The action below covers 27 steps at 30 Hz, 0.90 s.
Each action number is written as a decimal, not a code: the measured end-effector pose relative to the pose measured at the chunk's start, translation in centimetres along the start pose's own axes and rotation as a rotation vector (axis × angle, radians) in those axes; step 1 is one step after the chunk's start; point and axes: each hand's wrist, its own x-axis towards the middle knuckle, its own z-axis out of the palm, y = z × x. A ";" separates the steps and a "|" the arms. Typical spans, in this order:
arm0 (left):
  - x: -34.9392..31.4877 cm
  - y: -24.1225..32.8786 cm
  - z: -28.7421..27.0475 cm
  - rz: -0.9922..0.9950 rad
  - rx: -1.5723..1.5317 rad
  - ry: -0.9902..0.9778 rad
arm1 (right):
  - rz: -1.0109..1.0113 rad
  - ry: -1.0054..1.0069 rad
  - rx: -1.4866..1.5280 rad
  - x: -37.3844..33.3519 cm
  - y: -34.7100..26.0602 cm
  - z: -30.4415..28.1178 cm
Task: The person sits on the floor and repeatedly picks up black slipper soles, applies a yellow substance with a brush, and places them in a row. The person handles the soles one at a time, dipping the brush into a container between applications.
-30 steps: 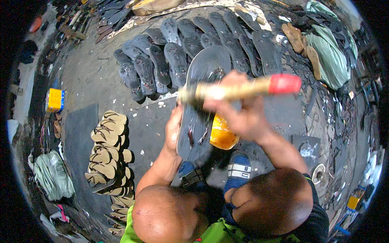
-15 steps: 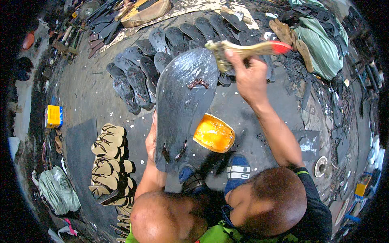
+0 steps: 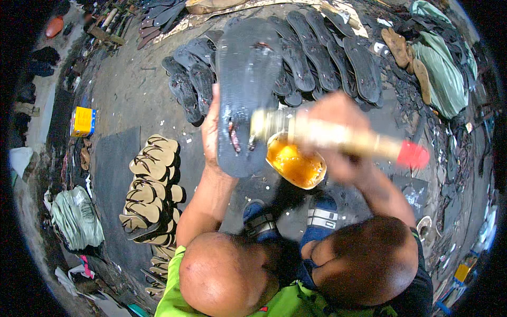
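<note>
My left hand [image 3: 210, 132] is closed on the left edge of a large dark sandal sole [image 3: 245, 90], held up with its underside facing me. Strap ends show in its holes, and wet-looking streaks cover part of it. My right hand [image 3: 338, 129], smeared by motion, grips a paintbrush [image 3: 359, 141] with a pale handle and red tip. Its bristles touch the lower right part of the sole. Below the brush stands an open container of amber glue-like liquid [image 3: 297, 164], partly hidden by my right hand.
Rows of dark soles [image 3: 317, 58] lie on the floor beyond. To the left are stacked tan flip-flops [image 3: 150, 185], a yellow-and-blue box [image 3: 83, 121] and a pale green sack [image 3: 76, 219]. Another green sack [image 3: 441, 74] lies at far right, beside rubber scraps [image 3: 417, 137].
The brush has moved from the top right of the sole down to its lower right. The sole is held higher and more upright, and the view has shifted.
</note>
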 end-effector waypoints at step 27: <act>-1.6 0.6 -2.7 0.103 0.171 -0.080 | 0.115 0.265 0.018 3.6 5.3 -2.1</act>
